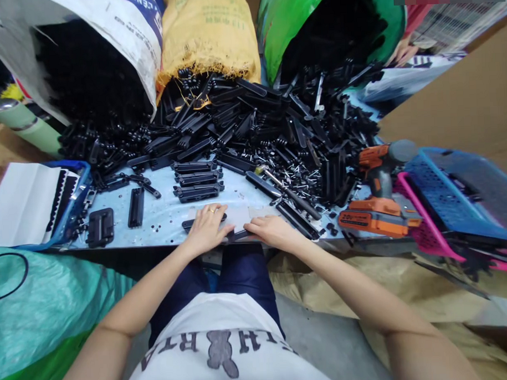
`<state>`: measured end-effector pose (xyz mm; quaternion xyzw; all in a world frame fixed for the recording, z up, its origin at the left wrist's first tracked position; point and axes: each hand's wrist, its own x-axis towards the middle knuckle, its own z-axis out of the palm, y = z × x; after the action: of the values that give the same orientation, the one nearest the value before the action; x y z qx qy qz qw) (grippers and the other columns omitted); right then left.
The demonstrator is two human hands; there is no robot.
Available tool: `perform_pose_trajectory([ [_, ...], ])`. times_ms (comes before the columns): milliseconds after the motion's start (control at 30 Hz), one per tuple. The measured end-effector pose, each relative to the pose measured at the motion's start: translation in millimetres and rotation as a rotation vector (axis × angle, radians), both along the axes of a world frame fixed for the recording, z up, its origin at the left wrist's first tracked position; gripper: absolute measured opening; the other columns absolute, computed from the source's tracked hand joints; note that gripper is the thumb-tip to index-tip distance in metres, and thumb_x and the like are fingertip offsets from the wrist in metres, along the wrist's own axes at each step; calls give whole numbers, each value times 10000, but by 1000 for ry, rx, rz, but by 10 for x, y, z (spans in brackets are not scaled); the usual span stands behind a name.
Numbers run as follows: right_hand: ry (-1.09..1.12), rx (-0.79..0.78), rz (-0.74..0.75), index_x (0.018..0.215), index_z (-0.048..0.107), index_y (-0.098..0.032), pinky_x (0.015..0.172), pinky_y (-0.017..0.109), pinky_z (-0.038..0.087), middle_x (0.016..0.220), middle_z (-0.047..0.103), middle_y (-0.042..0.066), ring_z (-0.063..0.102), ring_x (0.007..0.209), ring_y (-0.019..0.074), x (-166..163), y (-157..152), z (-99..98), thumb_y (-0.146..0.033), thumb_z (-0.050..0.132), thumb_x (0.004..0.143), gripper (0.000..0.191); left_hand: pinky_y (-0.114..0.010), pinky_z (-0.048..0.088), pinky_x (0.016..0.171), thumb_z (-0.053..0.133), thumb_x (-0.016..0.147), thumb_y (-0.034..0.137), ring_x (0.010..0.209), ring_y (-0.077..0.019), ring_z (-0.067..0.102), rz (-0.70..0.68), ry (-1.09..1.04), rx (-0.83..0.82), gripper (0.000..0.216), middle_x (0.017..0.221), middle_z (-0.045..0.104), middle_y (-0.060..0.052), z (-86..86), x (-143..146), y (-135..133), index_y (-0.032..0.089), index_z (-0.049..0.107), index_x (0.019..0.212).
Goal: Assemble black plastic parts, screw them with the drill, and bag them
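My left hand [208, 229] lies over a black plastic bar [189, 225] near the table's front edge, fingers bent round it and thumb toward the middle. My right hand [274, 231] has its fingertips on the end of a second black piece [240, 235] at the edge; its fingers are held close together. Between the hands lies a pale flat plate [236, 216]. Just beyond is a stack of black plastic assemblies [198, 182] laid in rows. A single black bar [136, 207] and a wider black part [100, 227] lie to the left.
An orange cordless drill [380, 191] stands at right, beside a blue basket [465, 193]. Loose screws [297, 174] and a hammer [289, 191] lie right of centre. A heap of black parts [218, 119] spills from white, yellow [210, 31] and green sacks. Another person's hand [402, 52] shows upper right.
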<state>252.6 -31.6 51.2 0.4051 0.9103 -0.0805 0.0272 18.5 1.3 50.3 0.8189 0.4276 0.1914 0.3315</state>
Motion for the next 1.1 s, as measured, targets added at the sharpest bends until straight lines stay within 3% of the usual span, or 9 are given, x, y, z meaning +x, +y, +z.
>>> perform_pose_trajectory([
  [67,-59,-33,-42,1002,586,-163,616,254,349,851,621,80,596,762,173,-87,25,-65,-469,368,948,379,-455,370,957,523,835,510,1186,-301,444,-44,172,109,536,1233,523,-149,-73,-27,79,167,481,1244],
  [200,-112,-45,-156,994,570,-182,568,253,305,893,618,73,602,736,165,-293,16,-93,-488,330,954,391,-456,365,931,595,718,641,1101,-315,489,-123,312,180,651,1152,560,-135,-186,-37,135,173,501,1161],
  [533,-174,90,-255,1027,556,-200,623,289,323,912,611,95,585,780,205,-478,-110,165,-439,286,970,366,-373,453,813,661,725,547,989,-273,580,-91,168,309,553,1034,605,-103,-302,-151,98,180,490,1103],
  [833,-187,136,-116,1015,569,-186,652,291,306,912,600,87,571,794,196,-408,4,326,-437,312,970,362,-340,480,761,588,716,664,873,-238,616,-37,96,396,564,894,625,-86,-391,-155,73,168,548,981],
  [967,-147,183,-113,969,589,-183,654,289,311,904,605,74,568,782,176,-340,52,201,-452,368,954,348,-366,480,795,583,709,677,908,-252,607,-87,117,396,596,932,633,-100,-382,-122,26,161,553,1008],
  [1033,-89,215,-119,961,604,-177,659,294,324,927,614,74,568,795,179,-269,73,62,-451,402,944,341,-408,450,893,586,727,652,1023,-274,574,-115,120,429,613,1061,621,-125,-345,-129,38,162,536,1092],
  [1100,-8,245,-119,973,614,-172,685,302,344,983,618,82,567,842,188,-181,92,-94,-443,429,935,331,-428,394,982,555,793,581,1131,-277,518,-41,100,465,563,1182,583,-132,-276,-210,151,168,507,1173],
])
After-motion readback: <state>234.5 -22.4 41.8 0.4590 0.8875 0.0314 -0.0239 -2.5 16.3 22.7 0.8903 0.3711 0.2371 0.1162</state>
